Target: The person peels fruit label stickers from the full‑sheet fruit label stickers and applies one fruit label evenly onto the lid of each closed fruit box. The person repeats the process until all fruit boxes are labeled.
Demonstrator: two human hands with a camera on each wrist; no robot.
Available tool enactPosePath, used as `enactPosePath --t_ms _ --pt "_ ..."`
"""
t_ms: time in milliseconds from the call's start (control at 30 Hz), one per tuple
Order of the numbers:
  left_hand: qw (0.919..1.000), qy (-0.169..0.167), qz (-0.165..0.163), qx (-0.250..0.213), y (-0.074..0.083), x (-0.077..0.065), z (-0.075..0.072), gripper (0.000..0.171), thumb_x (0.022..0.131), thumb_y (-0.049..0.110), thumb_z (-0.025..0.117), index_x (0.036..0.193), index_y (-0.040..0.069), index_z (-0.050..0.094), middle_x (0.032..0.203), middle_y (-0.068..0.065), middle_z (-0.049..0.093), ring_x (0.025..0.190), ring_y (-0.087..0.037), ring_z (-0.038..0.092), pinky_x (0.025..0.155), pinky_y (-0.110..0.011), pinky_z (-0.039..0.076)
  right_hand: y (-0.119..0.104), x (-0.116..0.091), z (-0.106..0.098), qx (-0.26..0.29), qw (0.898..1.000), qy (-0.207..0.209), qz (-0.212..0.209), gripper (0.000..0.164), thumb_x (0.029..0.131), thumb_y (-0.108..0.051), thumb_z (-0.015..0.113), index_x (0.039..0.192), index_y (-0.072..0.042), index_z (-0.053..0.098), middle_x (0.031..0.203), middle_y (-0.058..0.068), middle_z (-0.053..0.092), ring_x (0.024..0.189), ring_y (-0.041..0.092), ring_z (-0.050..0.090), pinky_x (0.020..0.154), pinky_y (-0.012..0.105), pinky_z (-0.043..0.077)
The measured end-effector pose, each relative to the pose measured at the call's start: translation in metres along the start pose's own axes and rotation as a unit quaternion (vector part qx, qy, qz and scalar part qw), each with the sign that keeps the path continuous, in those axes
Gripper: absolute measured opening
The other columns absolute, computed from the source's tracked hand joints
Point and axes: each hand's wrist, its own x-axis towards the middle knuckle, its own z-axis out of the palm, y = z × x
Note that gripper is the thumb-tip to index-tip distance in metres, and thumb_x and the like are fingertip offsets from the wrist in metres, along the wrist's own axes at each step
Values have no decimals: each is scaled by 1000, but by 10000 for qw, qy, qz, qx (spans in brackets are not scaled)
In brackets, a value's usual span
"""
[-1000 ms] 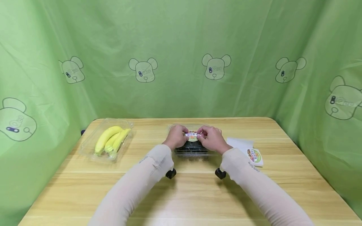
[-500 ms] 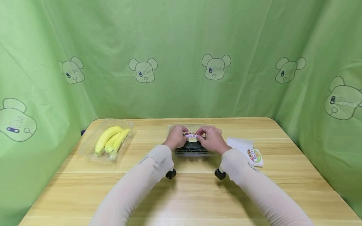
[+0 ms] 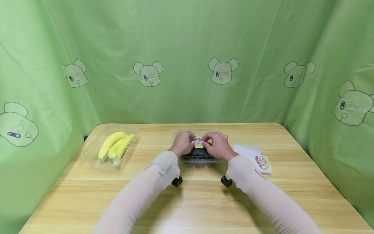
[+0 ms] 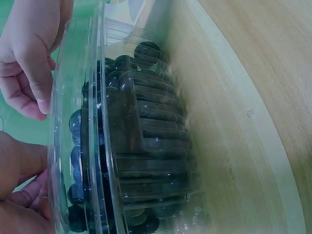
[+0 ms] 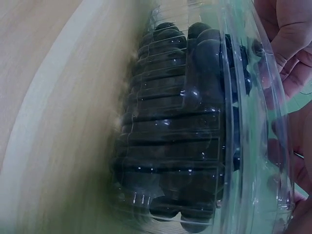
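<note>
Both hands pinch a round multicoloured sticker [image 3: 198, 144] over the clear lid [image 3: 197, 132] of a ribbed transparent plastic box [image 3: 201, 160].
From my head view it sits centrally towards the far side of the pale wooden table [image 3: 198, 201], the left hand [image 3: 181, 144] holding its left edge and the right hand [image 3: 219, 146] its right, fingers curled against thumbs; whether its underside touches plastic, I cannot tell. I'd hold both edges level and lightly taut, square it up, touch the middle down first, then smooth outward gently, since the thin top may flex above the dark round fruit [image 4: 147, 52]. The white backing sheet [image 3: 245, 149], with a second round sticker [image 3: 262, 162], lies beside the cream right sleeve [image 3: 263, 191]; the yellow bananas [image 3: 112, 143] in their clear container [image 3: 93, 146], well to the left, I'd leave alone.
</note>
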Motion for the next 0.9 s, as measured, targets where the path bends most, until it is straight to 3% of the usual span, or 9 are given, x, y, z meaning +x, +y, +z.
enactPosePath --t_ms 233,600,767,900 --pt "9998 61 36 158 2 0 -2 22 85 2 70 107 3 70 108 -9 69 107 -25 60 97 -35 48 1 2 0 -59 10000 -24 -13 5 87 -15 70 92 -13 70 92 1 71 96 30 56 79 47 31" --pt "10000 24 -81 -22 0 -1 -2 25 87 5 70 112 3 69 113 -10 68 110 -26 60 97 -36 48 0 2 -2 32 9999 -111 37 5 88 -15 69 92 -12 70 93 0 70 95 30 56 82 49 31" --pt "9974 423 -155 -568 -3 -8 -5 32 92 14 67 122 4 64 125 -10 62 118 -28 54 102 -39 44 -3 -2 -12 366 9991 -13 193 11 91 -14 65 99 -8 69 97 5 69 100 34 57 95 57 33" --pt "9863 1008 -436 -1234 -6 -23 -11 40 94 22 63 130 6 57 136 -12 52 128 -31 44 109 -47 36 -3 -10 -21 814 9956 136 448 30 92 -14 63 119 -3 60 116 13 63 113 35 53 102 57 37"
